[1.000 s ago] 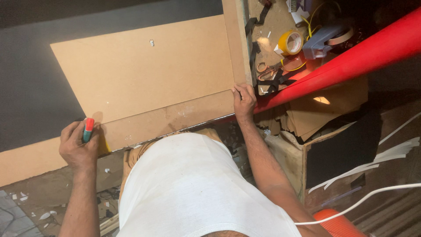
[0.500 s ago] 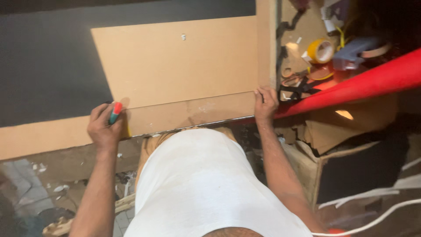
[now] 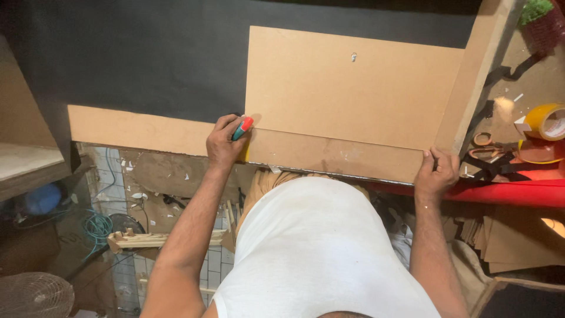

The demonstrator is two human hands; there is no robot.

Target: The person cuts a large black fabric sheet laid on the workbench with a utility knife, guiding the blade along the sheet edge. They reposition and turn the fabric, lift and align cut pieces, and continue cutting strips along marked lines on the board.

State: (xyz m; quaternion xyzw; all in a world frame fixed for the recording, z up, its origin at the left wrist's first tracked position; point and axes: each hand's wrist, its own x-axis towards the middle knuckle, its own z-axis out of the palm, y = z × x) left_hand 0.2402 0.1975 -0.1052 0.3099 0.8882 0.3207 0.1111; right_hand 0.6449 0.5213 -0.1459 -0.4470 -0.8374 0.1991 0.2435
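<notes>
Two hands work the fibreboard panel (image 3: 347,88): our left hand (image 3: 226,141), fingers clamped on a red-and-green marker (image 3: 242,128), marks its lower-left corner. Our right hand (image 3: 436,172), fingers curled onto the lower-right corner, steadies it; next we judge a straight, steady line is needed.

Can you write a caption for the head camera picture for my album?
Left hand holds a marker on a brown board; right hand grips the strip below.

No labels, signs or screens in view. Only flattened brown cardboard packaging (image 3: 518,235), stacked in sheets low at far right, below and right of the right grip (image 3: 436,174), under a red edge.
</notes>
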